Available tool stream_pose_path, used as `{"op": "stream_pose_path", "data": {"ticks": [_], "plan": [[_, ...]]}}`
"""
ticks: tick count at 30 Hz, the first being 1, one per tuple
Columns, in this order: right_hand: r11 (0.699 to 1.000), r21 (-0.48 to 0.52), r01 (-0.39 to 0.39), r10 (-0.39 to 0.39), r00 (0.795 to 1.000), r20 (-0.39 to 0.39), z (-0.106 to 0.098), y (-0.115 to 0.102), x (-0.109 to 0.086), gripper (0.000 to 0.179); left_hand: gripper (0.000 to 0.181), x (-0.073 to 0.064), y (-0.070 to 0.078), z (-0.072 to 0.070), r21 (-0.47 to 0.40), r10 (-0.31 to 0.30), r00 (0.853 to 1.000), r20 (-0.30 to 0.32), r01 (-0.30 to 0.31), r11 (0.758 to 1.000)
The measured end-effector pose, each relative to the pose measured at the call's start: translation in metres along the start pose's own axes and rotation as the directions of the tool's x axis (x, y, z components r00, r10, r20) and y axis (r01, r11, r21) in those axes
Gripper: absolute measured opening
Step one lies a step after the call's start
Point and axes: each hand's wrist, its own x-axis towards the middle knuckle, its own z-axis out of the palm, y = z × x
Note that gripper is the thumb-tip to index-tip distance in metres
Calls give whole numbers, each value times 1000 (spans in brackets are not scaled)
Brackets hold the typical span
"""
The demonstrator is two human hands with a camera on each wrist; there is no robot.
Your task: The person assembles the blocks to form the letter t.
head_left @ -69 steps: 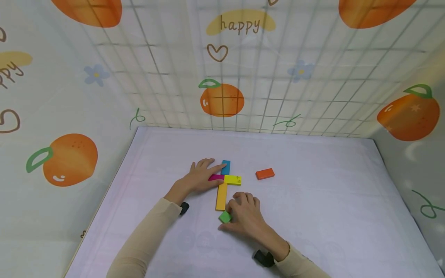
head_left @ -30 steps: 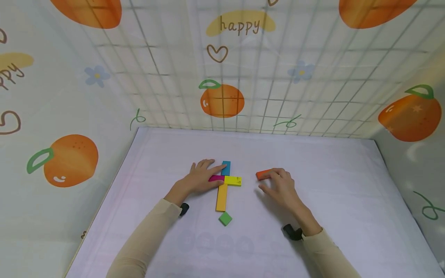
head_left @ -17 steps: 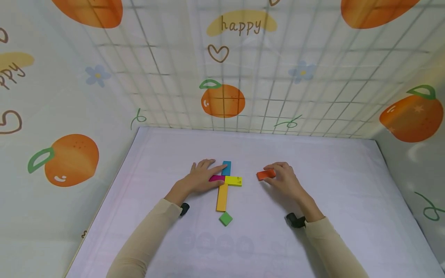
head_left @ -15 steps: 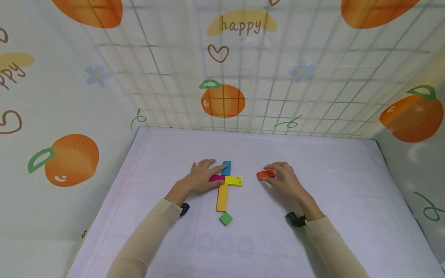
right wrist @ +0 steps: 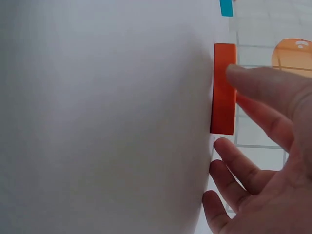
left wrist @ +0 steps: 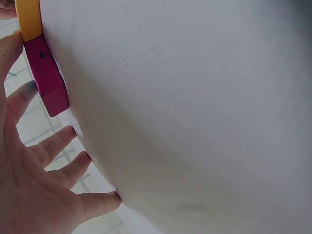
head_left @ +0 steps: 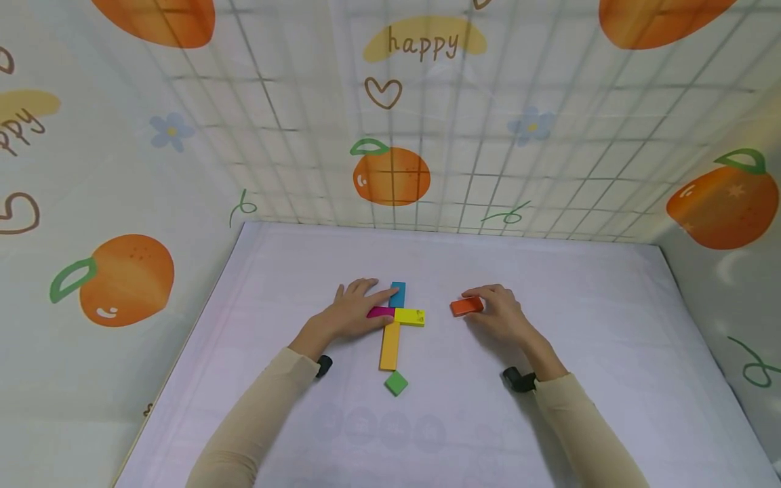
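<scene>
With fingers spread, my left hand (head_left: pixel 352 312) lies flat by a cross of blocks. Its index finger reaches the blue block (head_left: pixel 398 297), and its thumb touches near the magenta block (head_left: pixel 379 312). Right of the magenta one is a bright yellow block (head_left: pixel 410 316). A longer amber block (head_left: pixel 390 347) runs down from the middle. Below its end sits a green square block (head_left: pixel 396 383), turned like a diamond. My right hand (head_left: pixel 502 315) pinches an orange block (head_left: pixel 464 307) between thumb and index finger; the block lies on the table, apart from the others.
A white cloth covers the table (head_left: pixel 586 312). Behind and at both sides rise curtains (head_left: pixel 293 176) printed with oranges. A dark camera (head_left: pixel 517 380) shows at the right wrist, and another (head_left: pixel 325 367) at the left.
My right hand has left the green block and moved up and right to the orange block, where thumb and finger have closed on it. The green block is slightly turned. My left hand stays put.
</scene>
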Motion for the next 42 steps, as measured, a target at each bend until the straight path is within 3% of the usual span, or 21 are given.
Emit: {"op": "stream_pose_path", "data": {"ticks": [21,42], "plan": [[999,-32,-38,38,999,12,1,2,4,32,70,1,1,0,12,-2,1000,4,2,1000],[999,-2,-33,33,999,8,0,-2,1,31,70,1,1,0,9,-1,1000,0,1,1000]]}}
